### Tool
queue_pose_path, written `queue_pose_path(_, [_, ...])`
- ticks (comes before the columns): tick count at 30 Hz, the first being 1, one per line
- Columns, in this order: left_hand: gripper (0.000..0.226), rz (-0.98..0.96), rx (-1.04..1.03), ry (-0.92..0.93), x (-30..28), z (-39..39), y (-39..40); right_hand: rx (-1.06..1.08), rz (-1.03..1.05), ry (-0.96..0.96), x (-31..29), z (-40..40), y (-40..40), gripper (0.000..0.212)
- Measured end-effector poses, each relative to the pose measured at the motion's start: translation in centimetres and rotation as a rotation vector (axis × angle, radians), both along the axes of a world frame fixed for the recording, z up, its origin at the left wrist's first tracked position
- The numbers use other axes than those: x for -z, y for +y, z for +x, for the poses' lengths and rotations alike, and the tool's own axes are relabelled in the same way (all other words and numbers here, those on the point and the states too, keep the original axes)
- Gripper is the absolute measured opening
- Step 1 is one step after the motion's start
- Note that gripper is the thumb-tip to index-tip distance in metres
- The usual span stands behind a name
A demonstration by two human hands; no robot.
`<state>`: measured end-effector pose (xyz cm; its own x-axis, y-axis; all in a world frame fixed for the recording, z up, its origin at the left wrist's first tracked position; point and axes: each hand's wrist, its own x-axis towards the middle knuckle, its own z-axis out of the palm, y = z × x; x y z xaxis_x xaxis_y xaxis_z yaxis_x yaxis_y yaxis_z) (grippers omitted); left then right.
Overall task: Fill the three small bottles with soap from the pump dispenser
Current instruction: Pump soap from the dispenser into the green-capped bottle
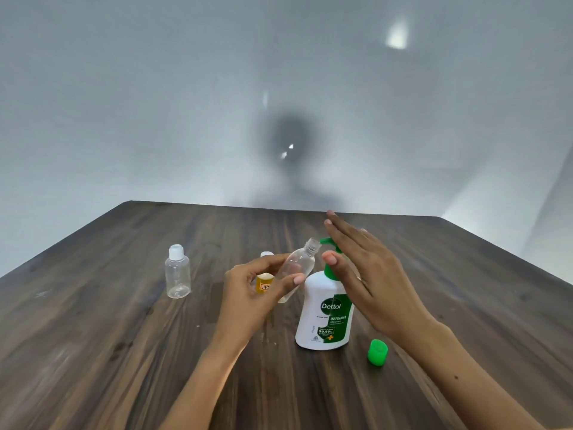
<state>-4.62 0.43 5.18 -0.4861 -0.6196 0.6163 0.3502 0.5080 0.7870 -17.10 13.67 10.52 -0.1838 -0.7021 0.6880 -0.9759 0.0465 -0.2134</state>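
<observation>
Clear uncapped bottle (pixel 297 268) is being pinched, tilted, by the left hand (pixel 254 293) just left of the pump dispenser (pixel 325 308); right hand (pixel 369 274), fingers straight, is being laid over the pump. Soap may be spilled if the neck sits off the spout.

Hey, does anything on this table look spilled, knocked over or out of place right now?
Nothing looks spilled. A loose green cap lies on its side on the table, right of the soap dispenser. The left hand holds the tilted, uncapped bottle on purpose.
</observation>
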Motion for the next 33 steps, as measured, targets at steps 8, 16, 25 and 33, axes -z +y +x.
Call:
queue_pose_path(8, [0.032, 0.006, -0.002, 0.007, -0.23, 0.41, 0.05, 0.049, -0.008, 0.007, 0.20, 0.35, -0.31, 0.085])
queue_pose_path(16, [0.033, 0.006, -0.034, 0.014, -0.20, 0.77, 0.03, 0.066, -0.059, -0.018, 0.63, 0.57, -0.70, 0.083])
queue_pose_path(25, [0.030, 0.053, -0.024, 0.026, -0.39, 0.97, 0.02, 0.077, -0.087, -0.028, 0.66, 0.68, -0.87, 0.085])
queue_pose_path(33, [0.033, 0.062, -0.023, 0.000, -0.27, 0.87, -0.02, 0.063, -0.127, -0.004, 0.75, 0.66, -1.04, 0.080])
